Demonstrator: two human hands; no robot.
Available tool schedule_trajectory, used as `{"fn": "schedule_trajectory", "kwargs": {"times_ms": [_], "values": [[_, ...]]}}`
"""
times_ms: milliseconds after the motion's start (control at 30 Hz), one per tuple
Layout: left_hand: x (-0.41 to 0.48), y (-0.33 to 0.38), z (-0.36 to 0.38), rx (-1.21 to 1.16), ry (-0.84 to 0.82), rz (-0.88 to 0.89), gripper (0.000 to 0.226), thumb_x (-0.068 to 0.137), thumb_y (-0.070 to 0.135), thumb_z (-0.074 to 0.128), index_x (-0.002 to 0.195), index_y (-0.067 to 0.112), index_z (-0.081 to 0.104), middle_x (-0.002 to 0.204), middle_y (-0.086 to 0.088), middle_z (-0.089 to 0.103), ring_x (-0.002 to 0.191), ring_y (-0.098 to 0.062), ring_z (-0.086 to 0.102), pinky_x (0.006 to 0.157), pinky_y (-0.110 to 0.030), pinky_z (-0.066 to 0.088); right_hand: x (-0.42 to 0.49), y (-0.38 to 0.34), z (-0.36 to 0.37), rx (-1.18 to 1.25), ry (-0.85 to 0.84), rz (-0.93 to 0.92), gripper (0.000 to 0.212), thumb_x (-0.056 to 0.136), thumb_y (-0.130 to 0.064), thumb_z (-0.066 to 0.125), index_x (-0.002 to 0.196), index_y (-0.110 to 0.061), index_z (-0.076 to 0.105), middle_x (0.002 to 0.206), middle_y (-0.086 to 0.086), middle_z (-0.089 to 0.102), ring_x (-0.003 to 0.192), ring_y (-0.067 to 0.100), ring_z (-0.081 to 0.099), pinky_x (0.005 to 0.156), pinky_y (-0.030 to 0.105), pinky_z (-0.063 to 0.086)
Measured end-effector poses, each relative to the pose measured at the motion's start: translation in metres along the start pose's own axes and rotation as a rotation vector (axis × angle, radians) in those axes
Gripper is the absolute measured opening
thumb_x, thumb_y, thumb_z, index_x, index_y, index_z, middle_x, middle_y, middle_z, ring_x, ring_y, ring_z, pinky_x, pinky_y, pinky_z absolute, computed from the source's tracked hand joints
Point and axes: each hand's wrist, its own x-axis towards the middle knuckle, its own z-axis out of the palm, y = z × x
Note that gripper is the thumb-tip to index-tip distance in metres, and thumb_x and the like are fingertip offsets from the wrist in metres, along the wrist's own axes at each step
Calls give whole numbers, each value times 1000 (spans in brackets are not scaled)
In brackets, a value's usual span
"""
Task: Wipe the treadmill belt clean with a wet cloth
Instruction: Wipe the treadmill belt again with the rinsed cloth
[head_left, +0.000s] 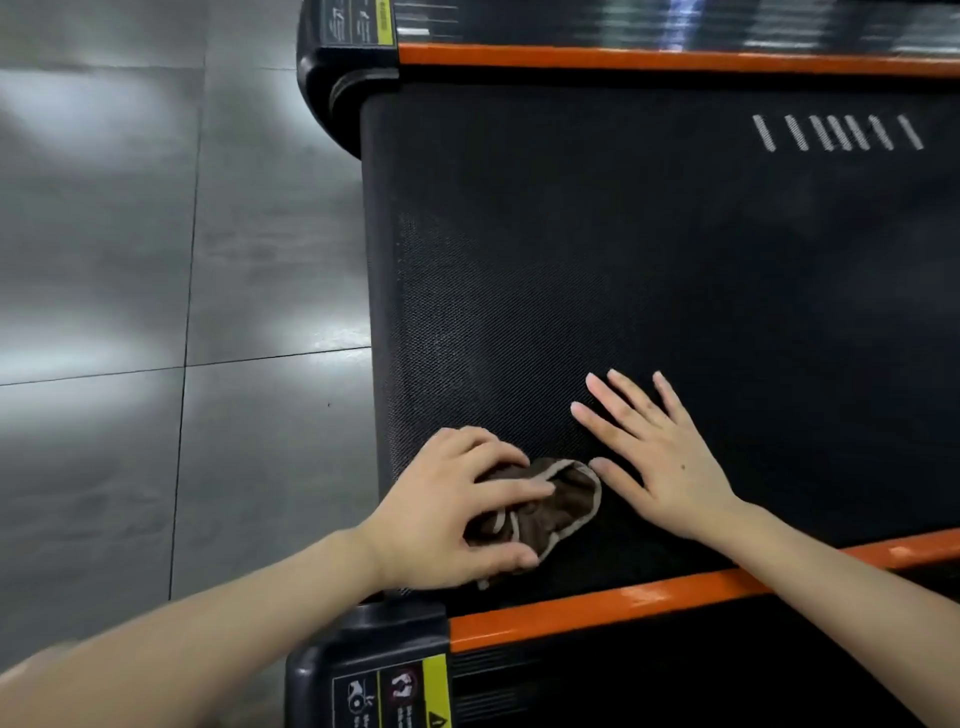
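Far left: grey tiled floor (130, 260), not part of the job. Next: my left hand (452, 514), fingers curled over a bunched brown cloth (550, 504) with pale trim, pressing it onto the treadmill belt (675, 260) at the belt's end, close to the near orange side rail (623, 597). Next: my right hand (670, 467), holding nothing, fingers spread flat on the belt, thumb just beside the cloth. Far right: white stripe marks (836, 132) on the belt, well apart from both hands. Step in hand, as I judge it: wiping, at this corner only. Next move calls for steady downward pressure, a sweep across the belt, and my right hand moved out of the cloth's path.
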Motion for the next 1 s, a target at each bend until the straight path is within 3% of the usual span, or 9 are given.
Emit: {"fn": "schedule_trajectory", "kwargs": {"times_ms": [433, 600, 700, 833, 933, 1000], "values": [[6, -2, 13, 142, 6, 11, 38, 81, 53, 63, 109, 27, 60, 111, -4, 64, 98, -25, 53, 83, -37, 38, 3, 0, -4, 18, -32, -12, 50, 97, -44, 38, 143, -24, 39, 154, 6, 28, 144, 26, 22, 115, 58, 13], [7, 12, 7, 190, -64, -70, 37, 82, 46, 61, 106, 19, 66, 110, -7, 62, 101, -26, 47, 81, -39, 41, 4, -4, -11, 33, -138, 37, 52, 96, -46, 34, 144, -29, 29, 154, 3, 28, 143, 24, 23, 116, 56, 11], [5, 27, -7, 96, 27, -281, 34, 82, 40, 57, 100, 13, 66, 98, -6, 62, 92, -24, 47, 73, -38, 47, 7, -11, -24, 91, -192, 107, 51, 94, -46, 34, 142, -28, 35, 153, 2, 30, 143, 22, 22, 116, 53, 12], [-18, 50, -54, -179, 406, -785, 25, 76, 30, 70, 94, 14, 66, 92, 0, 57, 91, -19, 52, 84, -21, 37, 25, -59, -64, 367, -145, 397, 42, 96, -29, 52, 137, -23, 49, 143, 8, 48, 134, 23, 41, 113, 50, 27], [-47, 73, -103, -459, 661, -1102, 28, 71, 20, 81, 90, 25, 61, 94, 3, 60, 91, -13, 58, 85, -25, 45, 55, -141, -114, 1047, -179, 709, 49, 93, -24, 59, 139, -27, 44, 128, -1, 58, 111, 3, 56, 100, 29, 45], [-66, 90, -137, -649, 774, -1251, 33, 68, 22, 82, 91, 30, 59, 99, -2, 63, 92, -18, 62, 87, -37, 51, 73, -202, -146, 1425, -320, 852, 62, 91, -24, 61, 146, -28, 32, 119, -3, 60, 109, 8, 59, 96, 29, 47]]}}
